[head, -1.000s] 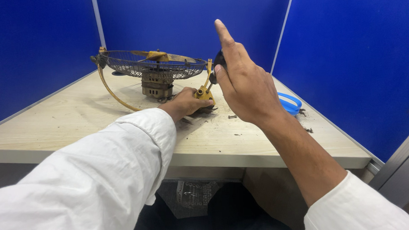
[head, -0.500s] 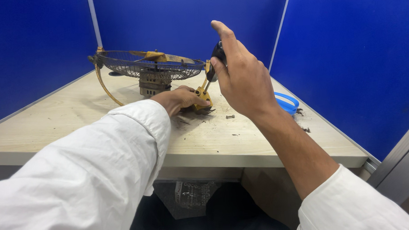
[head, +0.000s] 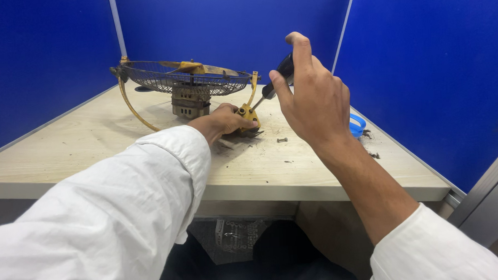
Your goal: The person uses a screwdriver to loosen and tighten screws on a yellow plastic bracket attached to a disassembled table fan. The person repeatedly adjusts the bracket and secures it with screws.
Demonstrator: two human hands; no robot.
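Head view shows a yellow bracket (head: 248, 115) lying on the wooden table (head: 84, 157), just in front of a fan motor (head: 191, 101) and partly covered by the left hand (head: 224, 120), which clamps down on it. Only the bracket's top, with a small round hole, shows; its underside is hidden by the fingers. The right hand (head: 312, 99) is wrapped around a black-handled screwdriver (head: 273, 84), thumb raised along the handle, most of which is concealed in the palm. The thin shaft slants down to the bracket; the tip's exact seat cannot be made out. Behind the bracket, a wire fan guard (head: 183, 77) rests on the motor, a curved yellow arm running from its left edge down toward the bracket. A loose screw (head: 282, 139) lies just right of the bracket. Farther right, a blue ring-shaped object (head: 358, 125) is mostly hidden behind the right wrist. White sleeves cover both forearms.
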